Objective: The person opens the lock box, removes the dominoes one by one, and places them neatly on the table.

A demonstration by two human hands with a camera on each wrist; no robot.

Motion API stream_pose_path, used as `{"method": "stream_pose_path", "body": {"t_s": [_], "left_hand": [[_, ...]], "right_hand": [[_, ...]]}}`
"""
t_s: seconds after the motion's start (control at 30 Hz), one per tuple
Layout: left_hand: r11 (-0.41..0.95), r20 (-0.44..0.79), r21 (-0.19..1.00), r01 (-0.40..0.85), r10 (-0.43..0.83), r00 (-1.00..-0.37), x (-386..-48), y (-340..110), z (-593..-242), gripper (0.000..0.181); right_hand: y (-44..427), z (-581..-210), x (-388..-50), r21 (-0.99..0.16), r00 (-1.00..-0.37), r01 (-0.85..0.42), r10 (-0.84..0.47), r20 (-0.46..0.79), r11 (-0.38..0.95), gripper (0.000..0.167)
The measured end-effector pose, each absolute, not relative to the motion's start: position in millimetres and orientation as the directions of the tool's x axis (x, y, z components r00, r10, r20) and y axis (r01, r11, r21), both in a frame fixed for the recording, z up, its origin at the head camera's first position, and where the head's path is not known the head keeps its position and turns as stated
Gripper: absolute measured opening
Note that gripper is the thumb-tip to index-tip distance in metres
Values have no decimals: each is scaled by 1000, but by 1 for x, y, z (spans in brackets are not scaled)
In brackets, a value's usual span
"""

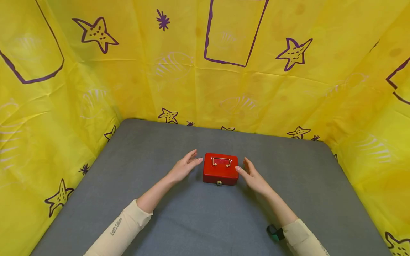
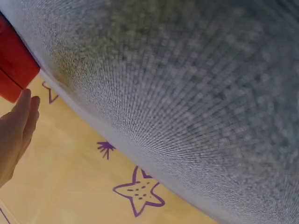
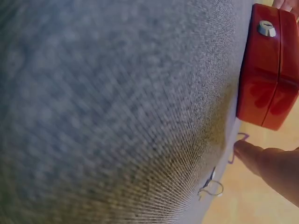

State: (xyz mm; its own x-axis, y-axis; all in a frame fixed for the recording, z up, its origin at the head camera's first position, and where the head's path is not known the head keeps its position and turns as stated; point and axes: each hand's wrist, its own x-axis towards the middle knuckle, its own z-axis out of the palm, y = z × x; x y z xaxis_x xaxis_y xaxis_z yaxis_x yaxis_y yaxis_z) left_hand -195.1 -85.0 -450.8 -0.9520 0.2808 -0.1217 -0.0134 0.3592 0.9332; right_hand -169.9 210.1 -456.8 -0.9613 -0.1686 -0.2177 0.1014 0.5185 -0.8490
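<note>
A red metal cash box (image 1: 221, 174) sits closed on the grey table, its wire handle (image 1: 221, 160) on the lid. The round lock (image 3: 266, 28) is on the front side facing me. My left hand (image 1: 182, 170) hovers at the box's left side, thumb towards it, with a small gap in the head view. On the other side is my right hand (image 1: 256, 179), its thumb tip overlapping the box's right edge in the head view. The right wrist view shows that hand's finger (image 3: 266, 161) apart from the box. Neither hand holds anything.
The grey tabletop (image 1: 153, 142) spreads around the box. Yellow cloth (image 1: 192, 81) with purple starfish drawings hangs along the back and both sides. A dark band (image 1: 274, 233) is at the right sleeve. A small looped shape (image 3: 212, 186) near the table edge is unclear.
</note>
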Motion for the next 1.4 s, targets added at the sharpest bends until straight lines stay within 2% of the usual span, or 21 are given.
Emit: {"method": "stream_pose_path", "body": {"t_s": [0.4,0.7,1.0,1.4], "left_hand": [[403,-196,915,-37,360,-912,-187,-77,-453,76],[415,-202,910,-19,401,-893,-182,-71,-455,83],[411,-172,912,15,413,-894,-178,-68,-459,85],[422,-101,902,94,416,-904,-178,-66,-461,78]], "right_hand": [[203,-460,-164,-863,-949,73,-233,-215,500,85],[199,-464,-162,-896,-939,80,-269,-214,436,97],[194,-469,-159,-920,-944,30,-290,-154,390,96],[193,-469,-157,-918,-951,36,-268,-152,395,93]]}}
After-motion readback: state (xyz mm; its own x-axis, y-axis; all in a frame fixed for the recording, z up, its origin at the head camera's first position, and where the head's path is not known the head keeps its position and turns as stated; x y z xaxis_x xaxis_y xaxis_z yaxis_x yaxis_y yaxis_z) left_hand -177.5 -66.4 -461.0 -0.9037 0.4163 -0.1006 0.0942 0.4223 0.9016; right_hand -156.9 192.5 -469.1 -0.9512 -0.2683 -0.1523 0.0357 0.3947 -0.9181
